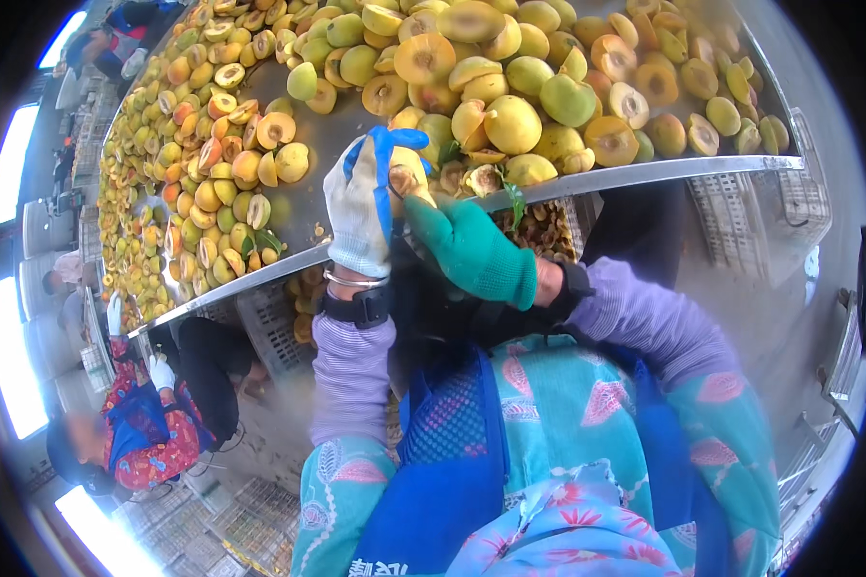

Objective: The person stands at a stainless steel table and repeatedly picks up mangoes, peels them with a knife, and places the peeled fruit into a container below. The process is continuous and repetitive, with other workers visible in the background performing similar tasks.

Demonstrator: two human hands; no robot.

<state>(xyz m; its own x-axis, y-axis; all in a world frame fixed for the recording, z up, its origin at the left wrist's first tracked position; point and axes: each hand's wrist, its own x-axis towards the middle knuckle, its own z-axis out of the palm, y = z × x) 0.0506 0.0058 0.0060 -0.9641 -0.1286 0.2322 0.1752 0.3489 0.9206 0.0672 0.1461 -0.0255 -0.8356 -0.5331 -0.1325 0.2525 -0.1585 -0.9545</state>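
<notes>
My left hand (364, 198), in a white knit glove with a blue coated palm, holds a halved yellow stone fruit (406, 177), apparently a peach, just above the table's near edge. Its cut face, with a brown hollow, is turned toward my right hand (476, 249). That hand wears a green glove and is closed against the fruit's near side. Between them a thin dark curved tool tip (395, 192) touches the cut face; the glove hides most of the tool. Halved and whole peaches (512, 124) lie heaped just beyond my hands, with leaves and scraps (482, 180) among them.
The metal table (317, 137) has a raised rim (620, 173) running across in front of me. Below it are a crate of scraps (541, 227) and white plastic crates (736, 223). A gloved co-worker (151, 425) sits at the left along the same table.
</notes>
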